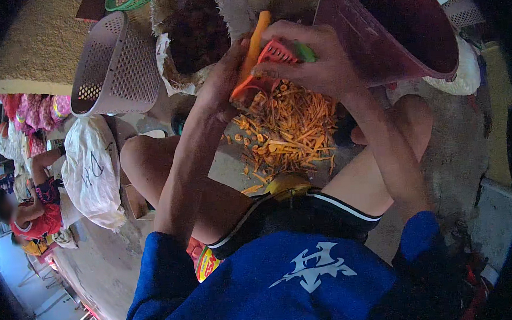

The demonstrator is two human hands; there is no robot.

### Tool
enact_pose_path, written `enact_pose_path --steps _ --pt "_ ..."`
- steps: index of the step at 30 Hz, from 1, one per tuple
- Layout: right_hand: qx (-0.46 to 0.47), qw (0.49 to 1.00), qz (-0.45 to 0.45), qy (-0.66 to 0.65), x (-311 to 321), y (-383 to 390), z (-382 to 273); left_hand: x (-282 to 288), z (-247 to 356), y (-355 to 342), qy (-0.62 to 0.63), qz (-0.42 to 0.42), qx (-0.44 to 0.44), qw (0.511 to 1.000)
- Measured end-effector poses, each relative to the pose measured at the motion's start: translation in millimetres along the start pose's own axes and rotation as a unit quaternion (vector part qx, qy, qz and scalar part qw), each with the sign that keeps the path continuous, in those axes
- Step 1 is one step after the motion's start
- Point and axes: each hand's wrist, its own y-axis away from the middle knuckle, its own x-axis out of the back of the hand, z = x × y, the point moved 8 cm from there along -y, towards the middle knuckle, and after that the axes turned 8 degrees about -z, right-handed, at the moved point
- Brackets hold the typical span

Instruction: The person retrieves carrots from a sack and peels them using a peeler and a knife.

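A long carrot (257, 35) slants upward from my left hand (224, 75), whose fingers are wrapped round its lower part. Closed in my right hand (323, 55) is a red plastic peeler (279, 52) with slots and a green part. It is held against or close beside the carrot; the exact contact is hidden by my fingers. Beneath both hands, a heap of orange carrot peelings (292, 135) lies on the ground between my legs, with small cut carrot ends among the strips.
A large maroon tub (371, 32) stands at the far right. At the far left are a perforated grey basket (118, 69) and an open sack (173, 66) with dark contents. A full white sack (93, 174) rests at left, near a seated person in red (33, 215).
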Motion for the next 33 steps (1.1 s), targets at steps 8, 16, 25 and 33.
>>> enact_pose_path --steps 8,16,25,33 --pt "-0.032 0.987 0.140 0.069 46.1 -13.8 42.8 -2.1 -2.3 -10.6 0.047 0.011 -0.073 0.996" --pt "-0.043 0.996 0.084 -0.004 65.0 -24.7 8.8 -10.0 15.1 4.9 -0.242 0.057 -0.092 0.964" --pt "0.070 0.990 0.092 0.084 62.7 -13.0 -6.6 -35.6 55.8 5.5 -0.113 -0.039 -0.196 0.973" --pt "0.065 0.981 0.096 0.156 53.8 -4.9 -3.1 -20.2 41.2 0.5 -0.143 0.099 -0.057 0.983"
